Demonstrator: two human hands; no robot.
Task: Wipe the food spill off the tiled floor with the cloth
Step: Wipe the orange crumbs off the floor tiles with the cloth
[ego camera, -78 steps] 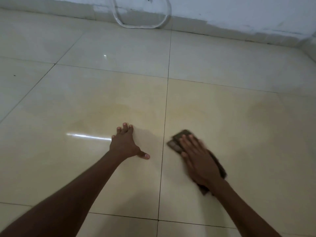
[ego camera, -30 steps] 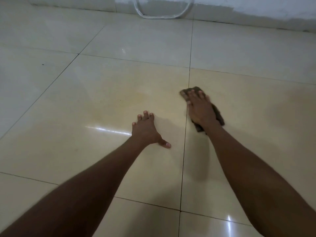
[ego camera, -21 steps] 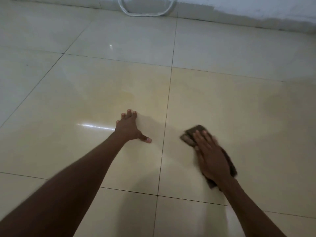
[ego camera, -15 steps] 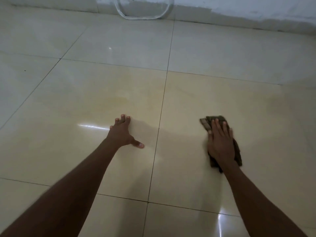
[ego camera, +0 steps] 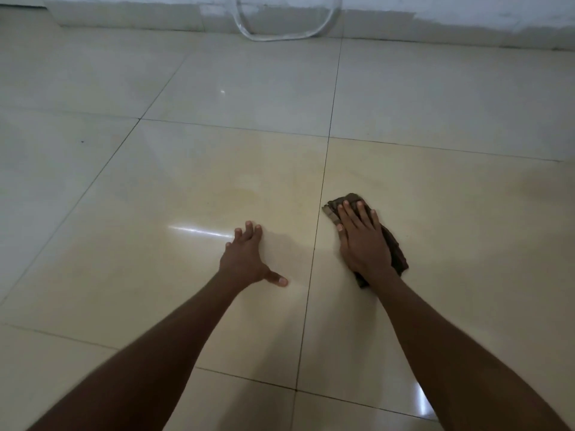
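My right hand (ego camera: 362,241) lies flat on a folded dark brown cloth (ego camera: 395,248) and presses it against the cream tiled floor (ego camera: 451,213), just right of a grout line. The cloth's far end sticks out beyond my fingertips and its right edge shows beside my palm. My left hand (ego camera: 245,258) rests flat on the neighbouring tile with fingers spread and thumb out, holding nothing. A faint yellowish smear (ego camera: 239,192) stains the tile beyond my left hand. No solid food bits are visible.
A white wall base (ego camera: 435,26) runs along the far edge of the floor. A loop of pale cable or tubing (ego camera: 280,35) hangs against it at top centre. A tiny dark speck (ego camera: 82,141) lies on a tile at far left.
My right hand has slid the cloth back and forth on the tile right of the grout line, and now sits closer to that line. My left hand has stayed planted.
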